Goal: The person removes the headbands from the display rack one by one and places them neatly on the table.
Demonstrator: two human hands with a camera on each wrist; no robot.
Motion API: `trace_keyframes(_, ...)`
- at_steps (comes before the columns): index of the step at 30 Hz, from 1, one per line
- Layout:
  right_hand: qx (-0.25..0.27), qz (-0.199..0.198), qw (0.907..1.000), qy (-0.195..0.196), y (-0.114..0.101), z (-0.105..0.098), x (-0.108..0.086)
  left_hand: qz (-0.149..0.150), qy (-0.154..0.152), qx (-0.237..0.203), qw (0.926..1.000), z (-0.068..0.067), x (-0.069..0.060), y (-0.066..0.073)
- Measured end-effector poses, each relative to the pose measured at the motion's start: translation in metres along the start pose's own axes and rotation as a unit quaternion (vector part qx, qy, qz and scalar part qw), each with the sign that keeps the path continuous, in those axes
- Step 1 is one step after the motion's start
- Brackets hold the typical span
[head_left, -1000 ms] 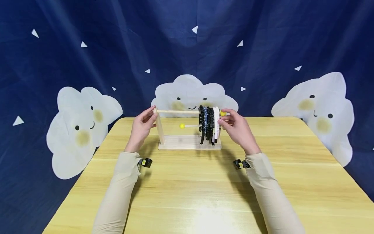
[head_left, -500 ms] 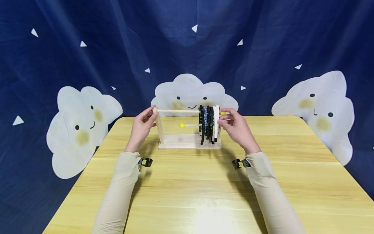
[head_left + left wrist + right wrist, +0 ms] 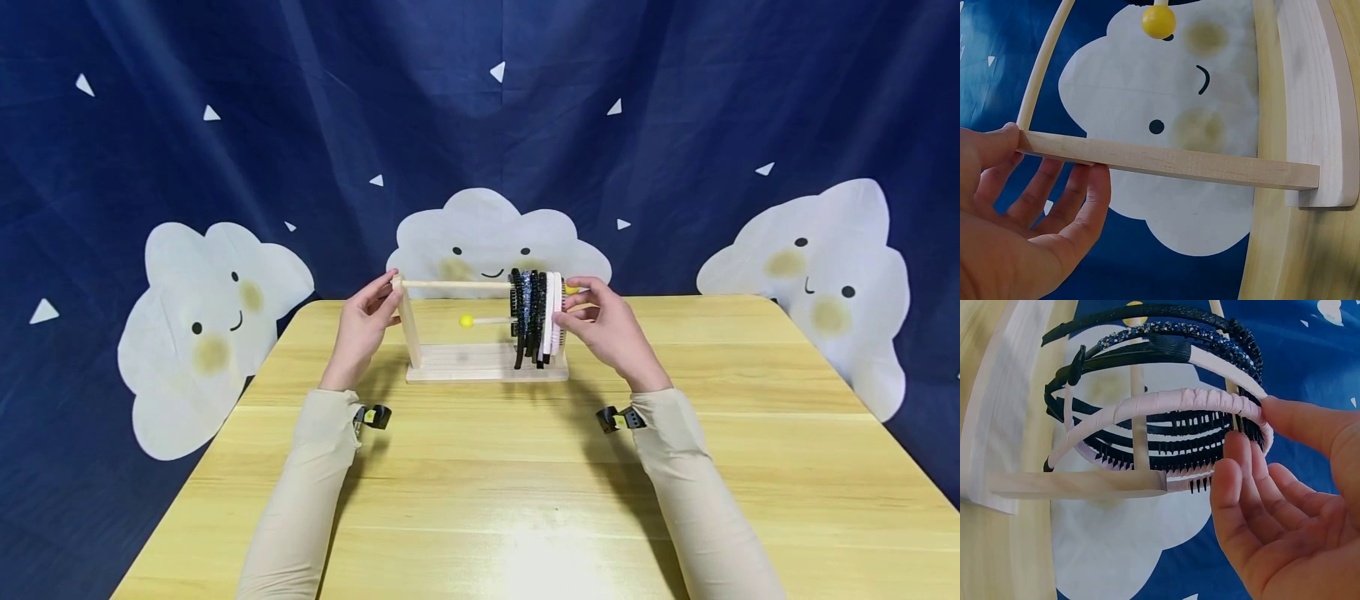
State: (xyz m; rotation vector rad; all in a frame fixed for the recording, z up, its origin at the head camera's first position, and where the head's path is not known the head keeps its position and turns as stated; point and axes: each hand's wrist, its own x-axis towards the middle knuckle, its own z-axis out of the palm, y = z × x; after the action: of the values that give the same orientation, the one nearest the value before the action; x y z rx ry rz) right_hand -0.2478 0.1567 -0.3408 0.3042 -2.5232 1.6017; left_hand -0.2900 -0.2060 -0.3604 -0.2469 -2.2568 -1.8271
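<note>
A wooden rack (image 3: 450,363) stands on the table, several headbands (image 3: 531,317) hanging bunched at the right end of its upper rod (image 3: 457,286). They are black, glittery blue and white to pale pink. My left hand (image 3: 360,329) grips the top of the left post, as the left wrist view shows: thumb on the rod's end, fingers along the post (image 3: 1166,159). My right hand (image 3: 615,333) is at the rack's right end. In the right wrist view its thumb and fingers pinch the outermost pale pink headband (image 3: 1166,401). The right post's top is partly hidden.
A yellow ball (image 3: 467,321) tips a shorter peg in the rack's middle. Another yellow ball (image 3: 572,290) shows beside my right fingers. Behind the wooden table (image 3: 480,483) hangs a dark blue curtain (image 3: 315,108) with white clouds and triangles.
The white and pale pink headbands at the right end have shifted slightly left, with the right thumb following. The left hand has stayed on the post.
</note>
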Motion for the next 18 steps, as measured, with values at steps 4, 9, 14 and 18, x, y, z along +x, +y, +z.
trace_keyframes(4,-0.009,-0.003,1.0,0.0,-0.0008,-0.0007,-0.0005,-0.001,0.002,0.0,1.0,0.0004,0.0005,-0.0003)
trace_keyframes(9,-0.02,-0.009,0.9998,0.001,-0.0007,-0.0015,-0.0014,-0.006,0.002,0.001,1.0,0.0007,0.001,-0.0008)
trace_keyframes(14,-0.049,-0.015,0.9986,0.013,-0.0025,-0.001,-0.0028,-0.008,0.003,0.0,1.0,0.0005,0.0014,-0.0007)
trace_keyframes(18,-0.058,-0.013,0.9981,0.016,-0.0038,0.0004,-0.0032,-0.007,0.004,0.0,1.0,0.0008,0.0013,-0.0002)
